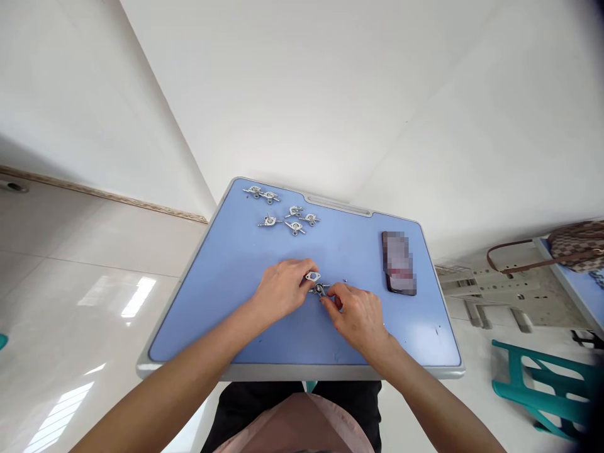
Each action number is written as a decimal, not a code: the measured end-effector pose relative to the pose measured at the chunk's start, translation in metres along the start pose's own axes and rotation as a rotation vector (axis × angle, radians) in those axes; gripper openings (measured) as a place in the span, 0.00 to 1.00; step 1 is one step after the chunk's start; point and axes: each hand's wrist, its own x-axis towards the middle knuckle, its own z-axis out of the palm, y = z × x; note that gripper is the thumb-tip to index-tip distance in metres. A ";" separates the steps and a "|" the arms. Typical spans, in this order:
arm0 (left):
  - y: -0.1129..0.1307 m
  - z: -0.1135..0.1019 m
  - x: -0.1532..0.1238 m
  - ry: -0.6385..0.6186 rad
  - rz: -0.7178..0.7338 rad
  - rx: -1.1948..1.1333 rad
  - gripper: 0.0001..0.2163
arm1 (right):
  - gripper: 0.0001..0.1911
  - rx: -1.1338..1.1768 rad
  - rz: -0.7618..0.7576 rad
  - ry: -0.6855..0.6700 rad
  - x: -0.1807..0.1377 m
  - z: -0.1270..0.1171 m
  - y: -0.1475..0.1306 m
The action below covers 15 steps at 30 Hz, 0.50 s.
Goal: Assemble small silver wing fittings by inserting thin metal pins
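Both my hands meet over the middle of a blue desk top (226, 296). My left hand (282, 290) is curled, its fingertips pinching a small flat silver plate with a hole (312, 276). My right hand (357, 313) is also curled, thumb and forefinger closed on a small metal part with a dark round centre (319, 289) that rests on the desk just below the plate. The two pieces lie close together, nearly touching. A few tiny dark specks (345, 281), perhaps screws, lie just right of them.
Several similar assembled silver metal parts (283, 211) lie in a loose group at the desk's far left. A dark phone (399, 262) lies flat at the right. Beyond the desk's right edge stand a teal plastic stool (538, 384) and another desk with a bag (578, 245).
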 end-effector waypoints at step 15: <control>0.005 0.012 0.003 0.036 -0.074 -0.025 0.10 | 0.06 0.080 -0.059 0.037 0.003 0.008 0.003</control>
